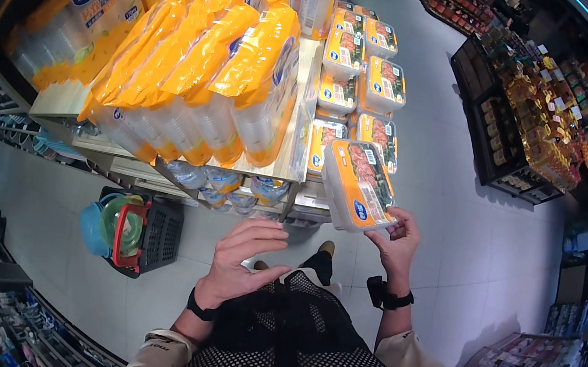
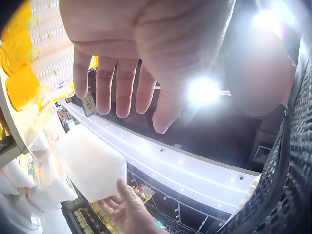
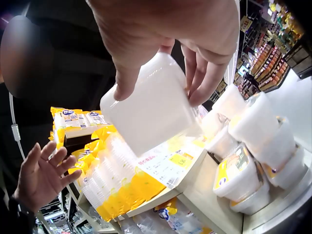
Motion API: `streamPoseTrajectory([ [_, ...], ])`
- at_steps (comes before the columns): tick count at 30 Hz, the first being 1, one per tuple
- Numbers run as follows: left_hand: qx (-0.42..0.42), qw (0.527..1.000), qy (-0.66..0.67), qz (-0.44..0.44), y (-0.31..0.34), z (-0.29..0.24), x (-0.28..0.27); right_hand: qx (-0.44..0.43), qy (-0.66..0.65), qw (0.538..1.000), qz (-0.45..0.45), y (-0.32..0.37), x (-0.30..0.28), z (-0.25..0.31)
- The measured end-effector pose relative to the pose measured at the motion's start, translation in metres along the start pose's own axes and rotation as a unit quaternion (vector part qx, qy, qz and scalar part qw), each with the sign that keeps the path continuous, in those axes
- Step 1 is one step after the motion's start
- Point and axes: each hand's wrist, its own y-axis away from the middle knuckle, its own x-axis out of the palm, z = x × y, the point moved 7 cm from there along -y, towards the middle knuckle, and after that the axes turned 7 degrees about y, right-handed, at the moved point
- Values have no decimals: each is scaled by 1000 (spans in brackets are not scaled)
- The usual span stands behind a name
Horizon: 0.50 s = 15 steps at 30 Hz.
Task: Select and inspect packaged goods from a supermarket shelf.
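Note:
A pack of clear plastic food containers (image 1: 360,181) with an orange-and-black printed label is in my right hand (image 1: 399,243), tilted near the end of the shelf. The right wrist view shows the thumb and fingers pinching the pack's end, its whitish base (image 3: 151,105) toward the camera. My left hand (image 1: 243,258) is raised in front of my body, fingers extended and thumb apart, holding nothing. In the left wrist view its fingers (image 2: 125,87) spread above the pack. Similar packs (image 1: 385,84) stand stacked just beyond the held one.
Orange-wrapped sleeves of clear plastic cups (image 1: 211,76) fill the shelf top (image 1: 303,110) at left. A black basket (image 1: 161,236) with red handle and bowls inside stands on the floor. A dark display stand (image 1: 502,129) with jars is at right. A price sign (image 3: 173,165) hangs on the shelf.

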Motion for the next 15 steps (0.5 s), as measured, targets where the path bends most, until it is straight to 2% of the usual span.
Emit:
streamPoseTrajectory([
  [2,1,1000,-2,3,-1,-1,0,40,0,998,-38,-9,13,-20],
  [6,-6,1000,-6,5,0,-4,-2,13,23,997,-67,-24,44,-41],
  [8,-10,1000,-11,3,3,-3,-5,12,-9,998,-66,-29,56,-47],
  [15,-33,999,-24,-7,10,-5,-10,5,35,995,-89,-47,70,-80],
])
